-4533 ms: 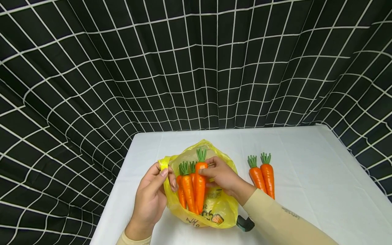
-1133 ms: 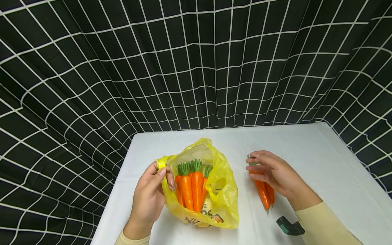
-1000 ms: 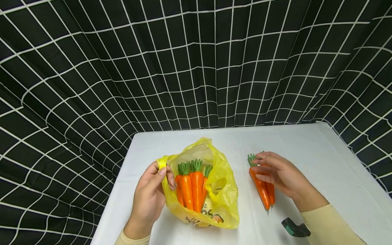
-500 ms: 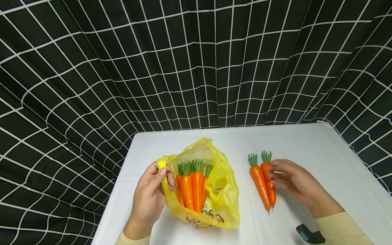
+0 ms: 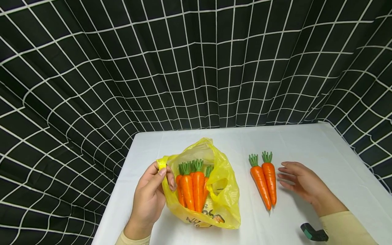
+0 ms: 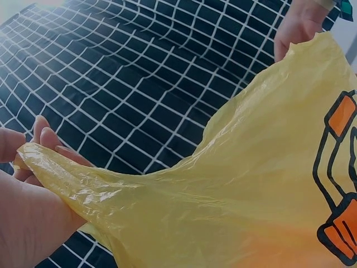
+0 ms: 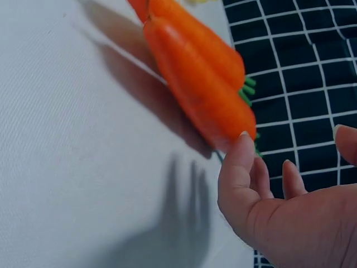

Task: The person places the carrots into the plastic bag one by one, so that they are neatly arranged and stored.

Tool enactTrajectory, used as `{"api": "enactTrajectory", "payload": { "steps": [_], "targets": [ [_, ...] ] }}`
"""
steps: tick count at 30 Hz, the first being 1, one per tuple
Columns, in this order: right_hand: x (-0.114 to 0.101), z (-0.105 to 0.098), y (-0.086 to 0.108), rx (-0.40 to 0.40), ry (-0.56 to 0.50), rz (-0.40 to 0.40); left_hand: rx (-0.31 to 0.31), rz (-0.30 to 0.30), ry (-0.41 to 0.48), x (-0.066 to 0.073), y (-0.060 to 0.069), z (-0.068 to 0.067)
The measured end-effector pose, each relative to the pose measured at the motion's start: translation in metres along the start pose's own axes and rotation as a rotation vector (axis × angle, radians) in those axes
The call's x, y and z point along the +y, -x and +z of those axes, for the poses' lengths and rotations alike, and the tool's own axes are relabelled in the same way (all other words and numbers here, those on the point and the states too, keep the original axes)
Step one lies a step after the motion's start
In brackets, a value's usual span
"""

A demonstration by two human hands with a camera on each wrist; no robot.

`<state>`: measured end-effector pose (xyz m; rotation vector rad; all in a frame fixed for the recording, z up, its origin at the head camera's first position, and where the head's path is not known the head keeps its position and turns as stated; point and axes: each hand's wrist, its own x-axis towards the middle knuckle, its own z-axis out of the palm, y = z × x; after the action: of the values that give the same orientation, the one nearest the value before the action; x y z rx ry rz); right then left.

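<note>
In the head view, my left hand (image 5: 150, 195) pinches the rim or handle of a yellow plastic bag (image 5: 225, 200) between thumb and fingers. The left wrist view shows the bag's edge (image 6: 139, 195) stretched out from that grip. Several orange carrots (image 5: 198, 190) with green stubby tops stand inside the open bag. Two more carrots, a left one (image 5: 260, 183) and a right one (image 5: 269, 180), lie side by side on the table. My right hand (image 5: 306, 183) is just right of them, apart from both, with loosely bent fingers and nothing held.
A white cloth covers the table (image 5: 294, 143). A black curtain (image 5: 214, 68) with white grid lines surrounds its back and sides. A dark wrist device (image 5: 313, 233) sticks out beside the right sleeve.
My right hand let go of a carrot inside the bag, left it and moved right, past the two table carrots. The bag's right side has folded inward. My left hand kept its grip.
</note>
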<state>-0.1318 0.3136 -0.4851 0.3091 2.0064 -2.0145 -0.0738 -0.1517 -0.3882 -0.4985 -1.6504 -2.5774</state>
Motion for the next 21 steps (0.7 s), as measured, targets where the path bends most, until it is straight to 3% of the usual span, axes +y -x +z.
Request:
{"api": "enactTrajectory", "payload": {
  "steps": [10,21],
  "targets": [
    [0.010,-0.007,-0.010,-0.010,-0.048,0.058,0.010,-0.001,-0.002,0.000,0.000,0.000],
    [0.014,0.007,-0.017,-0.004,0.015,0.072,0.008,0.001,0.005,0.000,0.001,-0.001]
  ]
}}
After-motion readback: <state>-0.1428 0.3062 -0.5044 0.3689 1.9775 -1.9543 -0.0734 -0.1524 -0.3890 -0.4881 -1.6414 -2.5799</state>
